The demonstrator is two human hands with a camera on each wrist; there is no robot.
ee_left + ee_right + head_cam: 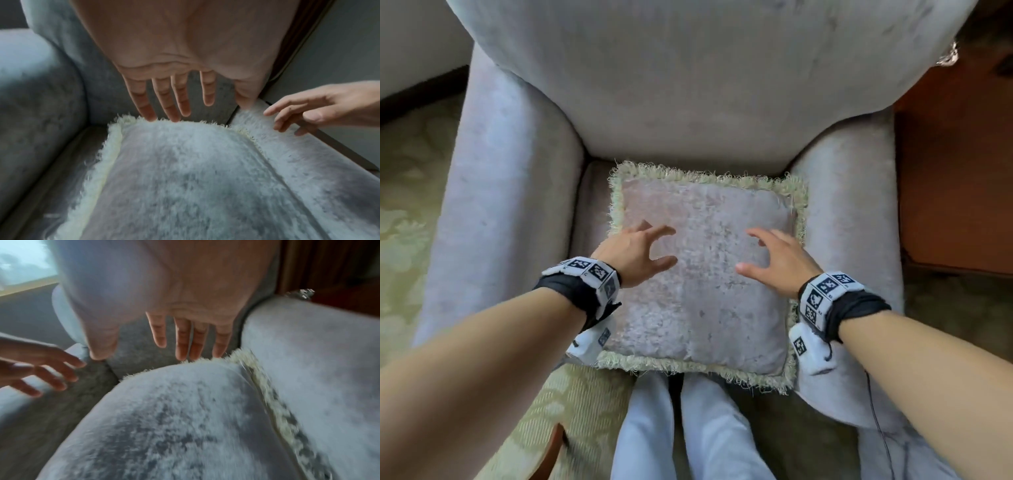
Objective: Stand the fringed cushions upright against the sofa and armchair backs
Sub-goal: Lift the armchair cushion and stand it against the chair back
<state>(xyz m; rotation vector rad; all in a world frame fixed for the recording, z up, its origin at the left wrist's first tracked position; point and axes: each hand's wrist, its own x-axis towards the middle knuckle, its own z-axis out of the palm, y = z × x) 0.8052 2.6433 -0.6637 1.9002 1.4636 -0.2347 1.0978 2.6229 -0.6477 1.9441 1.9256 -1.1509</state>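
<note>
Cushion (702, 281) flat on seat — hands (635, 253) spread above.

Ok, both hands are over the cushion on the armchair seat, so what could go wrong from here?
1. The fringed cushion lies flat, its near edge overhanging the seat front; a lopsided lift could tip it onto the carpet.
2. Left hand and right hand are open above it; grabbing only the fringe may let it slip.
3. It nearly fills the width between the armrests, so its corners could snag, leaving it tilted against the armchair back.
</note>
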